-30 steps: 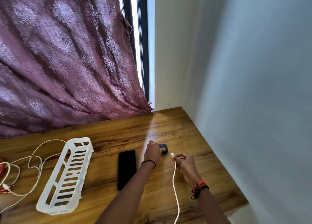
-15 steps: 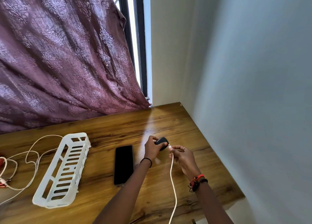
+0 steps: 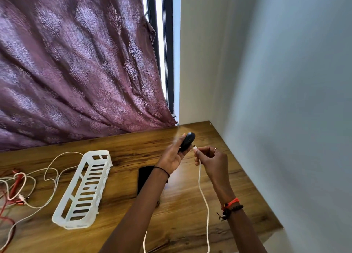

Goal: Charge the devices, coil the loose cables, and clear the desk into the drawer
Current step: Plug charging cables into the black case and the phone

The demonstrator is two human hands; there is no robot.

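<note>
Lifted off the desk, left hand (image 3: 172, 157) gripped the small black oval device (image 3: 187, 141), right hand (image 3: 211, 159) pinched the white cable plug (image 3: 194, 147); misalignment might jam it.

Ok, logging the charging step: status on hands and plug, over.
Left hand grips small black device, clear of desk. Right hand pinches white cable at its plug, tip beside device, not yet in. Nothing between them.
</note>
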